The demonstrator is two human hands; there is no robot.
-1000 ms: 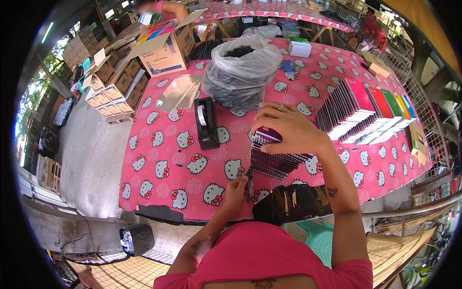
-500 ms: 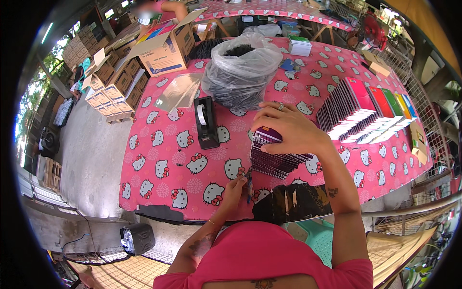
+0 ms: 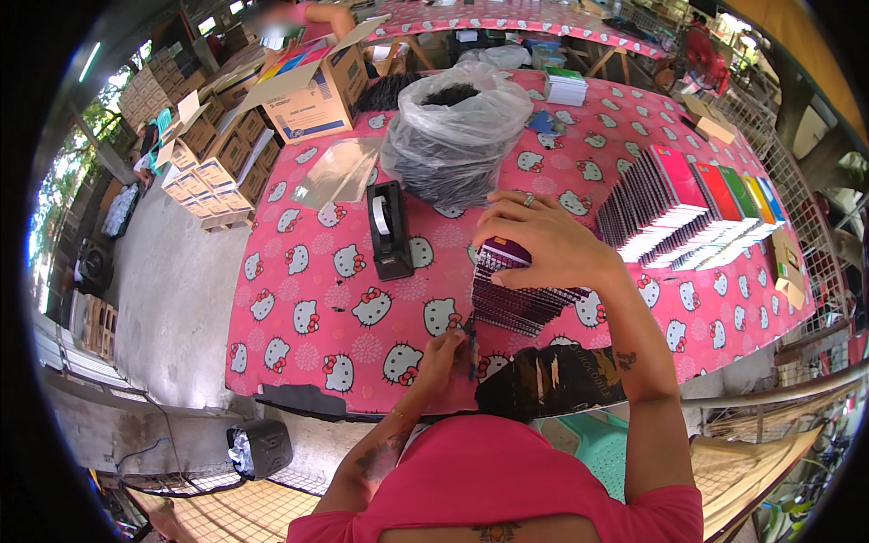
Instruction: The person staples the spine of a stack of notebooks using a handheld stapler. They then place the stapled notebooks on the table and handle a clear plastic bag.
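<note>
A stack of purple spiral-bound notebooks (image 3: 520, 303) stands on the pink table near the front, its dark wire spines facing me. My right hand (image 3: 543, 237) lies over the top of the stack, thumb on the near side and fingers curled over the far left edge. Just left of the stack, my left hand (image 3: 441, 356) is closed on a slim blue-and-dark tool (image 3: 472, 351); its exact kind is too small to make out. The tool's dark tip points away from me, close to the lower spines. A torn black cardboard piece (image 3: 548, 380) lies at the table's front edge.
A black tape dispenser (image 3: 389, 231) stands left of the stack, before a clear plastic bag (image 3: 453, 136) of black spiral wires. Clear sheets (image 3: 339, 172) and an open carton (image 3: 312, 95) are farther left. Colored notebook stacks (image 3: 665, 208) stand right. A person (image 3: 330, 18) is at the back.
</note>
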